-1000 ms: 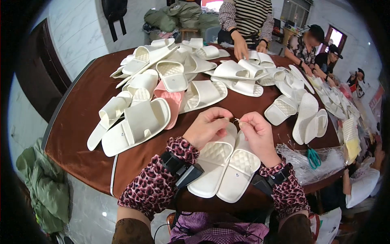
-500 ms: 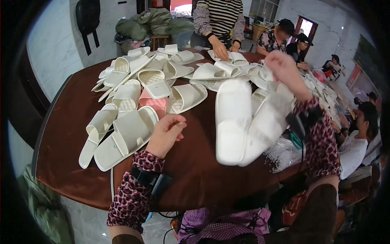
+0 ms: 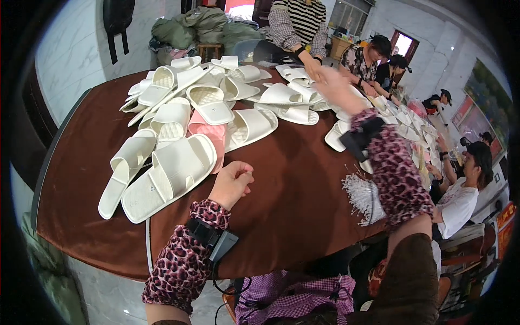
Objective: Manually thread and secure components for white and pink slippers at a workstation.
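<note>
My left hand (image 3: 233,185) hovers over the brown table (image 3: 281,216) with its fingers curled in; nothing shows between them. Closest to it lies a white slipper (image 3: 169,176), with another white slipper (image 3: 125,168) to its left. A pink slipper (image 3: 210,135) sticks out from under the white ones. My right hand (image 3: 338,91) reaches far across the table above several white slippers, smeared by motion. Its fingers cannot be made out. Below my right forearm is a bundle of thin white plastic ties (image 3: 362,196).
A heap of white slippers (image 3: 208,100) covers the table's far left. Opposite stands a person in a striped top (image 3: 298,21), hands over slippers. Several people work along the right side, one in a white shirt (image 3: 460,197). Green sacks (image 3: 200,30) lie behind.
My right hand has swung forward and left. The white pair, soles up in front of it earlier, is gone from that spot. My left hand has shifted slightly right and down.
</note>
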A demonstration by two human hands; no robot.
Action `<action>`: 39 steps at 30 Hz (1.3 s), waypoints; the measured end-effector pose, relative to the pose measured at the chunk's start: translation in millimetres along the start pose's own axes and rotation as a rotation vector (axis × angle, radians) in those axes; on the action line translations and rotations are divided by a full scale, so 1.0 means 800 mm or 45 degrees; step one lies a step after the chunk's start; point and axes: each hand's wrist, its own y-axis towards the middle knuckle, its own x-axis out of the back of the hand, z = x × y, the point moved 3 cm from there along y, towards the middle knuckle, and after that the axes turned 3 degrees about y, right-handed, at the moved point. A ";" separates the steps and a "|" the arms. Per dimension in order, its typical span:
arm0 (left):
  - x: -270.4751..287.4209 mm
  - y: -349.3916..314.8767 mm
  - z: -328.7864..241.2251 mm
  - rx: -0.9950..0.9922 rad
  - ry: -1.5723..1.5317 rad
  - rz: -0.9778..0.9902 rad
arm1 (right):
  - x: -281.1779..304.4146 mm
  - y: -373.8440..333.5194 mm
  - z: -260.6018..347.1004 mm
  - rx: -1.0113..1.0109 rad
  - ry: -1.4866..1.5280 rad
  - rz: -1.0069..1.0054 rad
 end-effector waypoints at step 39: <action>-0.001 -0.004 0.000 0.077 -0.091 -0.026 | 0.023 -0.136 -0.182 -0.068 -1.003 0.499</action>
